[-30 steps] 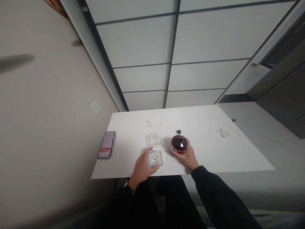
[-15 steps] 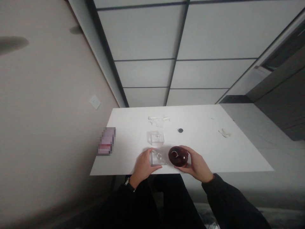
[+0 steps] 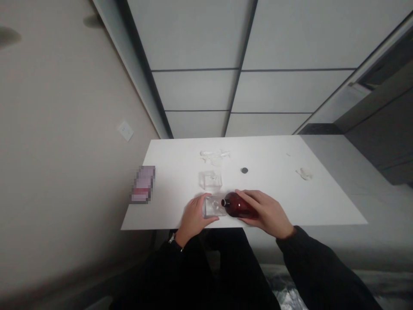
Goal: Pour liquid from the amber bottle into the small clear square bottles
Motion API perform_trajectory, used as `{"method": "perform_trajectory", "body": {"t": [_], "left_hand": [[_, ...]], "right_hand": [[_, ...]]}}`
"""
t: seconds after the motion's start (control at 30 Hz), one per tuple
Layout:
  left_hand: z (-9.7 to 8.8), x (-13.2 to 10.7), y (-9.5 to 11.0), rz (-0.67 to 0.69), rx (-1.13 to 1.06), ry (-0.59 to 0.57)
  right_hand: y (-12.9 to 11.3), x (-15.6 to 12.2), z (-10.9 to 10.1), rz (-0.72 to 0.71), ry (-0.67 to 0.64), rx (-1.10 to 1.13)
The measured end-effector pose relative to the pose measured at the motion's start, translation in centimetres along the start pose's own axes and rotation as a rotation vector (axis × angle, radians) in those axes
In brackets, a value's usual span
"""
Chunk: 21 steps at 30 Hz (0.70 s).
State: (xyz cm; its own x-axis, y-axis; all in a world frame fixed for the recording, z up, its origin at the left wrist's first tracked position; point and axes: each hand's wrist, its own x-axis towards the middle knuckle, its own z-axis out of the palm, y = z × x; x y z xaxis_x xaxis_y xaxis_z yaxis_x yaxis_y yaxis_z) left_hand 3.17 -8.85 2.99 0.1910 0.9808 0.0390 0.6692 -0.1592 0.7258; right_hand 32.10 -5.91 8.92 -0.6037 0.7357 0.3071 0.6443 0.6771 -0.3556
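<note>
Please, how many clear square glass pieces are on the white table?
2. The far square glass piece stands alone on the white table. The near square glass piece is at the left hand, next to the dark red bottle.

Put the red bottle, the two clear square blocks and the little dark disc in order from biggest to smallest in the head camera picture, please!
1. The dark red bottle
2. The near clear square block and the far clear square block: they look alike, so I can't rank them.
3. The small dark disc
</note>
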Motion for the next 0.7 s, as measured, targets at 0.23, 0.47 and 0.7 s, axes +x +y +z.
{"method": "perform_trajectory", "body": {"t": [0.23, 0.47, 0.7], "left_hand": [[0.1, 0.0, -0.2, -0.003, 0.007, 0.000], [0.0, 0.0, 0.0, 0.003, 0.011, -0.005], [-0.1, 0.1, 0.2, 0.008, 0.012, -0.011]], "right_hand": [[0.4, 0.7, -0.7, -0.020, -0.087, -0.075], [0.4, 1.2, -1.5, -0.062, -0.148, -0.166], [0.5, 1.5, -1.6, -0.096, -0.150, -0.198]]}}
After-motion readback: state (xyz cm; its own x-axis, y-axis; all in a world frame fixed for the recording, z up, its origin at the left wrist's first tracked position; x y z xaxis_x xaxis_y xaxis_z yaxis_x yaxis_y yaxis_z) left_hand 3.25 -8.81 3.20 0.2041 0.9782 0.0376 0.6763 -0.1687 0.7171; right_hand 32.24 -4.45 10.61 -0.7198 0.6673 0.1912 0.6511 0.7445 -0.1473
